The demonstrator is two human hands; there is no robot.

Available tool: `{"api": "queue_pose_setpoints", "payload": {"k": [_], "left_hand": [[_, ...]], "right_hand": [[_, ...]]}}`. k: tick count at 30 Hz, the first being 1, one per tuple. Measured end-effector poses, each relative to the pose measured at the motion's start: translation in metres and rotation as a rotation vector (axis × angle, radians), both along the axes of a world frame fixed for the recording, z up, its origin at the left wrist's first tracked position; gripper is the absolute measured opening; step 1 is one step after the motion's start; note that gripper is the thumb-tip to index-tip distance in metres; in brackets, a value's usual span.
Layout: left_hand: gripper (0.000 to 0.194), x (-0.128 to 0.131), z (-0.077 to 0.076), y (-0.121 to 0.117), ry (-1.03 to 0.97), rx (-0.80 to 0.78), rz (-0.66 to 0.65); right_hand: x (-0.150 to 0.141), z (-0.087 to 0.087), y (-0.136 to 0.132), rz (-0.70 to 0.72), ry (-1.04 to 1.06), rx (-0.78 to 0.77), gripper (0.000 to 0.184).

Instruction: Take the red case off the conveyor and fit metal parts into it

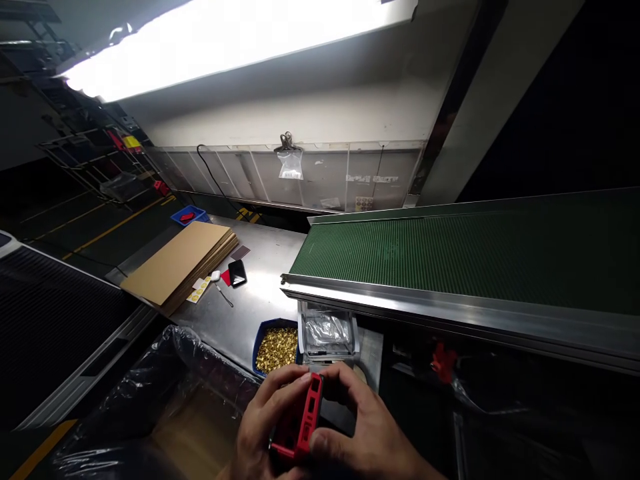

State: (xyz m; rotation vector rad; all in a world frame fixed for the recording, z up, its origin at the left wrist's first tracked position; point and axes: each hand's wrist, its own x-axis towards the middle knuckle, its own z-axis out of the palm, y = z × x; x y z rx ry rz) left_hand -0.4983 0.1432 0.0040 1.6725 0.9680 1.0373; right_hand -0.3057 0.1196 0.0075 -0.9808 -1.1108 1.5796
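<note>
A red plastic housing (306,427) with rectangular cut-outs along its narrow side is held tilted between both hands, near the bottom of the view. My left hand (265,417) is closed on its left side, with the fingers over the top end. My right hand (357,420) grips it from the right, thumb against the cut-out side and fingers bent round the far end. Just beyond the hands stands a blue bin (259,347) full of small brass-coloured parts (278,349). Beside it is a grey tray (354,340) with clear plastic bags (327,331).
A green conveyor belt (400,257) with a metal rail runs off right. Left on the metal table (265,253) lie stacked cardboard sheets (183,257), a black-screened device (237,273) and yellow stickers (199,291). A plastic-lined carton (190,427) stands at lower left. A lamp (240,40) hangs above.
</note>
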Motion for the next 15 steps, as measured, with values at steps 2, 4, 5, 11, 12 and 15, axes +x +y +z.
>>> {"api": "queue_pose_setpoints", "payload": {"k": [2,4,5,11,12,15], "left_hand": [[0.058,0.0,0.003,-0.002,0.018,0.031,-0.006],[0.054,0.001,0.006,-0.006,0.034,0.071,-0.008],[0.052,0.002,0.007,-0.009,0.039,0.093,-0.002],[0.04,0.004,0.005,-0.015,0.061,0.275,0.031],[0.041,0.003,0.003,-0.014,0.092,0.331,-0.013],[0.047,-0.002,-0.003,-0.012,0.178,0.421,-0.124]], "right_hand": [[0.0,0.001,0.0,0.012,0.002,-0.021,0.051],[0.002,0.001,0.0,0.004,0.003,-0.025,0.042],[0.003,0.001,0.0,-0.002,0.005,-0.021,0.039],[0.01,0.001,-0.005,0.039,-0.039,0.11,0.057],[0.009,0.002,-0.006,0.023,-0.054,0.108,0.054],[0.008,-0.002,-0.003,-0.031,-0.065,0.021,0.038]]}}
